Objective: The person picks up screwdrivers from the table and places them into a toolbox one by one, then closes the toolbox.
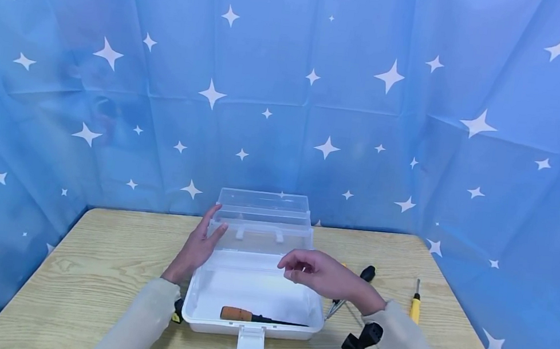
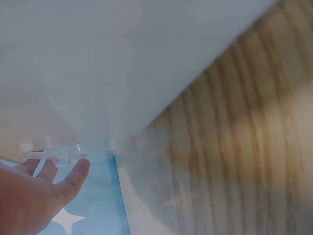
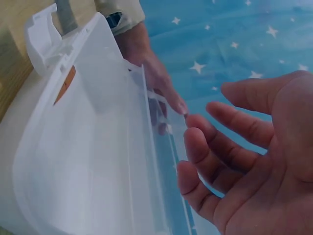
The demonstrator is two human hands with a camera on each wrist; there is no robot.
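A white plastic toolbox (image 1: 251, 289) stands in front of me with its clear lid (image 1: 265, 214) raised at the back. Inside, along the front wall, lies a screwdriver with an orange handle (image 1: 236, 314) and a dark shaft. My left hand (image 1: 198, 248) is at the lid's left edge, fingers and thumb extended and spread. Over the right part of the box hovers my right hand (image 1: 318, 272), fingers loosely bent and nothing in them; the right wrist view shows its bare palm (image 3: 264, 166). The front latch (image 1: 251, 343) hangs down, unfastened.
Right of the box, partly behind my right forearm, lie tools, among them one with a black handle (image 1: 368, 274). A yellow screwdriver (image 1: 415, 308) lies farther right on the wooden table (image 1: 120, 260). A blue star-patterned curtain (image 1: 270, 81) hangs close behind the table.
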